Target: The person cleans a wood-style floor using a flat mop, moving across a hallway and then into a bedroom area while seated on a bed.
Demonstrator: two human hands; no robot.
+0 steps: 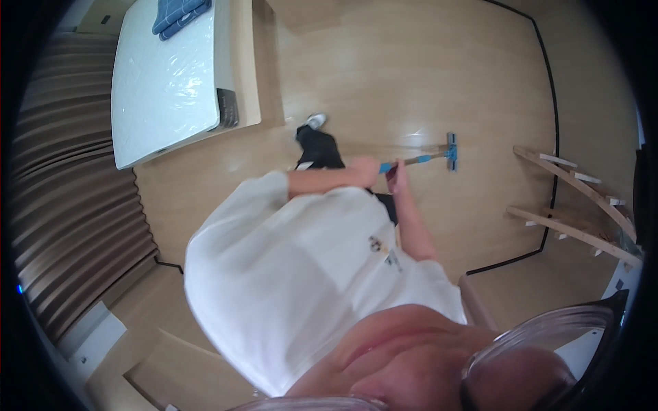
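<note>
A floor mop [451,152] with a narrow blue and grey head rests on the wood-look floor [411,77]. Its handle [414,161], with blue sections, slants back towards my body. My left hand [364,172] is closed around the upper end of that handle, in front of my waist. Just further down the handle, my right hand [397,177] wraps it too, its fingers partly hidden. A dark trouser leg and a light shoe [316,121] show beyond my left forearm.
To the left stands a bed with a plastic-wrapped mattress [169,77] and folded blue checked fabric [180,18] on it. Brown curtains [77,180] hang along the left side. At right, a wooden ladder-like frame [576,182] stands by the wall with black skirting [552,97].
</note>
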